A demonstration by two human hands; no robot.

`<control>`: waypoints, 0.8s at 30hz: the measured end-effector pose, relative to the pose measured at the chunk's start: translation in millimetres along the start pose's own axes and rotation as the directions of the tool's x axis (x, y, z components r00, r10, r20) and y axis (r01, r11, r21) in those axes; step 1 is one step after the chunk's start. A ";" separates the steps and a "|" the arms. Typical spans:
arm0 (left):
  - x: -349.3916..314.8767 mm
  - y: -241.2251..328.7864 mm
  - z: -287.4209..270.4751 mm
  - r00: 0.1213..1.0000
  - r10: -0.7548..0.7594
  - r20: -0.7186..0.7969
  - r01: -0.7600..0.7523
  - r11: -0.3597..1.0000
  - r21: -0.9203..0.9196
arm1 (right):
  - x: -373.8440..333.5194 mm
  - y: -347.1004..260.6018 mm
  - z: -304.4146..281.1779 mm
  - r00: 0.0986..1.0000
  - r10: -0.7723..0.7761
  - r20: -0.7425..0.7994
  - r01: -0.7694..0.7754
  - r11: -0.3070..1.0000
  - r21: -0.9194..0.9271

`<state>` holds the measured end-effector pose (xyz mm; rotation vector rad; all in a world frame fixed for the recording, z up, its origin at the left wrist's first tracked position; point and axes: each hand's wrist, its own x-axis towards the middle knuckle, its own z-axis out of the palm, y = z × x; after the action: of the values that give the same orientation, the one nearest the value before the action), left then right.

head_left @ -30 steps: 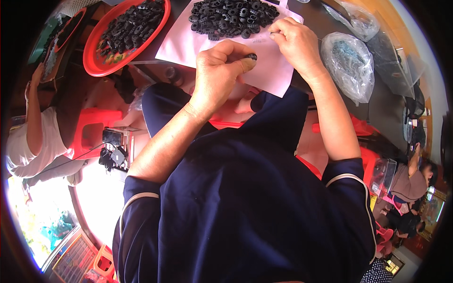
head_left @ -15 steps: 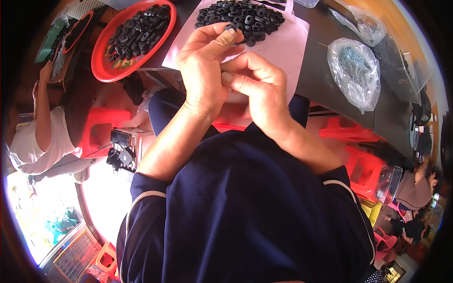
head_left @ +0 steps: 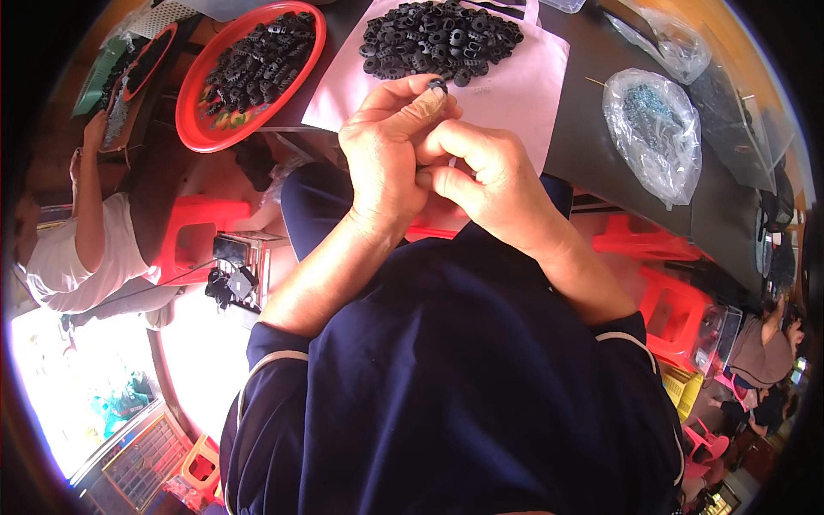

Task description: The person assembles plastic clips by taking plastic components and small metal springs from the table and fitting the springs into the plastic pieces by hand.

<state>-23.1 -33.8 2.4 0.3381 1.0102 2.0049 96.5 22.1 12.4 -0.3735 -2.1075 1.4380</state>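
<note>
Both of my hands are raised close together over the near edge of a pink cloth bag point(head_left: 536, 94) on the table. My left hand point(head_left: 384, 159) pinches a small black plastic part point(head_left: 438, 85) between thumb and forefinger; most of the part is covered by the fingers. Beside it, my right hand point(head_left: 493, 167) is closed, thumb against a bent forefinger, next to the left palm. Whatever sits in that pinch is hidden or too small to name. Beyond my fingers, a heap of similar black plastic parts point(head_left: 438, 39) lies on the bag.
To the left, a red tray point(head_left: 183, 112) holds many black parts. On the dark table point(head_left: 577, 146) to the right lies a clear plastic bag of small metal springs or screws point(head_left: 652, 129). Another person point(head_left: 90, 249) works at far left. Red stools point(head_left: 674, 318) stand below the table.
Both hands have come back toward my body, away from the heap, staying close together. The small black part is still in my left fingers. The whole view has shifted slightly.
</note>
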 end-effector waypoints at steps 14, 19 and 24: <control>4.6 -6.7 -5.6 0.989 0.039 0.145 -0.083 0.947 0.311 | 29.8 0.6 -43.1 0.957 -0.102 -0.271 0.079 0.992 -0.096; 3.8 -4.5 -6.1 0.989 0.025 0.143 -0.080 0.914 0.397 | 36.2 4.6 -47.7 0.978 0.047 -0.204 -0.041 0.999 0.034; 3.8 -4.8 -6.6 0.989 0.013 0.150 -0.076 0.901 0.427 | 40.5 9.4 -52.6 0.981 0.115 -0.155 -0.101 0.990 0.097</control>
<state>-26.4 -32.8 -5.9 0.7402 1.3610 1.7507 93.9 86.9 29.7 -0.5574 -1.9135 1.5045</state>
